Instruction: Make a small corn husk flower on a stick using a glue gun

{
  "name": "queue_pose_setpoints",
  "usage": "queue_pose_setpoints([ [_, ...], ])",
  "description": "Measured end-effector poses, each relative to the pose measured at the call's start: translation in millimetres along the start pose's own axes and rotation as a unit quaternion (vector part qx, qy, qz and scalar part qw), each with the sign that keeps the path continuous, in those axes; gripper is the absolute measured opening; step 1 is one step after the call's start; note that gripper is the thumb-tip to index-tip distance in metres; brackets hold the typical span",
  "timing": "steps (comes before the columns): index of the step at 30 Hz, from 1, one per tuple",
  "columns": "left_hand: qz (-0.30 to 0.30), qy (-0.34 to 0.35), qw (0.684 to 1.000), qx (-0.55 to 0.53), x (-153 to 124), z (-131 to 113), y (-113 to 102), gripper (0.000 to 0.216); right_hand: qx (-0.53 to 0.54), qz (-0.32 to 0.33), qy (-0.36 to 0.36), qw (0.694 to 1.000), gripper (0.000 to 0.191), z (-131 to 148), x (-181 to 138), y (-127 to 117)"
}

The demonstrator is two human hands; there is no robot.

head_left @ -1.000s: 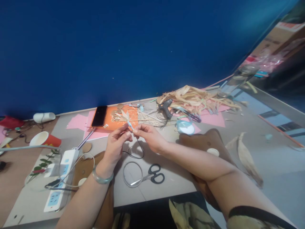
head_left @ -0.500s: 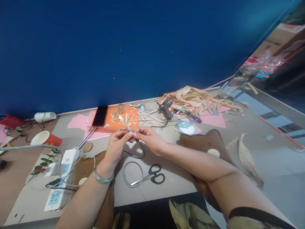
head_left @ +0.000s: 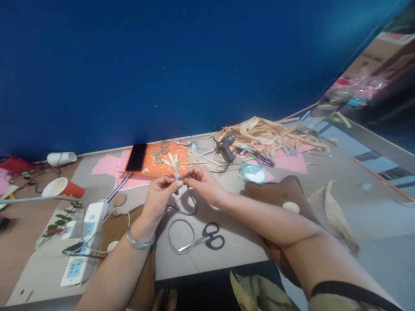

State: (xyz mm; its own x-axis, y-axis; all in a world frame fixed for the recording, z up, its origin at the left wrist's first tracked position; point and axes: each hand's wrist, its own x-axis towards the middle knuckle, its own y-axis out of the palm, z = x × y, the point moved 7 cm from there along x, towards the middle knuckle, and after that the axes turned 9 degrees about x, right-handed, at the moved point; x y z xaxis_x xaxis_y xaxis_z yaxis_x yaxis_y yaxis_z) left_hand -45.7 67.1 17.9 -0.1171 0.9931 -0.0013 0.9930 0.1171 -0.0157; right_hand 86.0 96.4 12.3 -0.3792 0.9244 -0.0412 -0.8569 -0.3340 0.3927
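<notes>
My left hand [head_left: 159,193] pinches the base of a small flower of pale dried husk [head_left: 173,164], its petals pointing up and a bit of blue tape around its foot. Close beside it on the right, my right hand [head_left: 202,183] has thumb and fingertips drawn together near that base; what they hold is too small to make out. A thin black cord [head_left: 191,211] loops on the table below the fingers. Nearer to me lie a grey wire ring [head_left: 169,236] and scissors with black handles [head_left: 212,236], their blades across the ring.
A phone [head_left: 136,158] rests on an orange sheet [head_left: 152,168] with round wooden discs. Behind my hands are a glue gun [head_left: 225,148], a heap of dried husks [head_left: 256,131] and a roll of tape [head_left: 253,174]. A power strip [head_left: 84,242] and a tipped paper cup [head_left: 69,190] are at left.
The husk flower now stands more upright and shows more spread petals. My right fingertips have shifted slightly up and apart from my left ones.
</notes>
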Motion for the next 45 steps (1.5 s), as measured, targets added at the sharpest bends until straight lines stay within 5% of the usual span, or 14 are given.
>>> queue_pose_setpoints([
  [21, -0.021, -0.046, 0.996, 0.073, -0.8, 8.8, -4.5, 0.029, -0.022, 0.032, -0.044, 0.998, 0.023, 4.7, -1.8, 0.8],
  [33, -0.069, 0.084, 0.976, 0.190, -2.5, 0.4, -6.2, 0.023, -0.075, 0.030, -0.085, 0.993, 0.023, 7.8, -0.4, 1.5],
  [36, -0.039, 0.036, 0.987, 0.154, -1.6, 9.9, -2.5, 0.027, -0.043, 0.028, -0.068, 0.996, 0.023, 5.3, 1.5, 0.5],
  [40, 0.036, -0.051, 0.998, 0.019, -0.6, 18.5, 7.5, 0.061, 0.025, 0.021, -0.025, 0.999, 0.024, 0.6, 6.7, -3.3],
  [45, 0.058, -0.117, 0.991, -0.030, 0.9, 24.2, 9.3, 0.038, 0.061, 0.028, 0.003, 0.998, 0.021, -5.0, 12.8, -6.9],
])
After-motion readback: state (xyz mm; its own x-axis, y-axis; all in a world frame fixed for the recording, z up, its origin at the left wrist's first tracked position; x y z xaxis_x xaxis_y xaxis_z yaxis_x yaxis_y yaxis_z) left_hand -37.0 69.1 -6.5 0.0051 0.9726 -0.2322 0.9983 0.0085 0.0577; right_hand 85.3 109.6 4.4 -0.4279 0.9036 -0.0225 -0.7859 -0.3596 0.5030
